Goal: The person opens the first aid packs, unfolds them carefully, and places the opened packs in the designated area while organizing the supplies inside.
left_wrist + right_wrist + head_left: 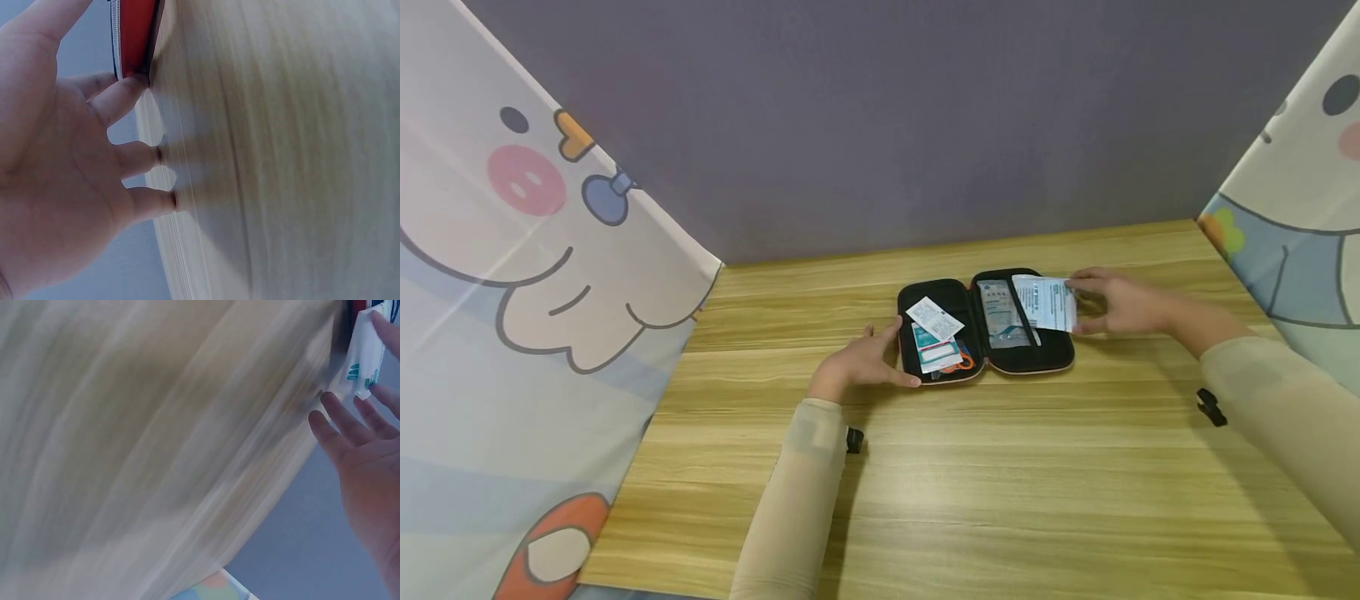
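Observation:
An unzipped first-aid case [1037,358] with a black lining lies spread flat on the table. In its left half are a white printed packet [935,319], a teal-and-white packet [936,352] and something with orange loops [964,360]. A clear printed pouch [1000,312] sits under the strap [1021,308] in the right half. My right hand [1116,302] pinches the right end of a white packet [1045,302], which lies partly over that half. My left hand [865,358] touches the case's left edge with fingers spread; in the left wrist view, fingertips [139,81] meet its red side [134,37].
The wood-grain table [1000,483] stretches toward me and to both sides of the case. A grey panel [910,133] stands along its back edge. Cartoon-printed cloths [467,350] hang at left and right.

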Tool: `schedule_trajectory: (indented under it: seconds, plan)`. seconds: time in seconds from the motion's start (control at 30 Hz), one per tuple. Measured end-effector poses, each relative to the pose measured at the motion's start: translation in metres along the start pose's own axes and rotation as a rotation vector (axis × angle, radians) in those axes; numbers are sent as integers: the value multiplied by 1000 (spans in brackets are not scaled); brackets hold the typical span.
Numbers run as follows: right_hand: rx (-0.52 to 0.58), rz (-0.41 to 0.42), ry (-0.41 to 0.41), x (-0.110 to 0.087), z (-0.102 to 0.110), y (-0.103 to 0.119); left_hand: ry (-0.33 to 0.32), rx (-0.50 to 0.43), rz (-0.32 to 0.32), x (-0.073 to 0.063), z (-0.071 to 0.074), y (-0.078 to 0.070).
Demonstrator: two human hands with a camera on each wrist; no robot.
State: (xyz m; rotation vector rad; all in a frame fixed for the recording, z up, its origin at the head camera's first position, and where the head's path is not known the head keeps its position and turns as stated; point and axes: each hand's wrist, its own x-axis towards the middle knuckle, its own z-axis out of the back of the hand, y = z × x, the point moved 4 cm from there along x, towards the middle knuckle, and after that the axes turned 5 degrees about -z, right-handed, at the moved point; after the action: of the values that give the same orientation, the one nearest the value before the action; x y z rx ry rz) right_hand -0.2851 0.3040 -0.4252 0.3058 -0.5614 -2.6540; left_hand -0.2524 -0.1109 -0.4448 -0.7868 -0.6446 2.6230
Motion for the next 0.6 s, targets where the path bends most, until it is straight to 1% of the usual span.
schedule_trajectory:
  seconds: [0.1, 0.23, 0.47, 0.6]
  plan:
    - [40, -33, 3, 0, -3, 0, -2, -7, 3, -1, 0, 0]
    - [58, -50, -1, 0, -8, 2, -2, -13, -2, 0, -1, 2]
    - [41, 5, -23, 1, -10, 4, 0, -12, 0, -1, -1, 3]
    - [-3, 54, -19, 2, -10, 11, -1, -16, -3, -1, 0, 2]
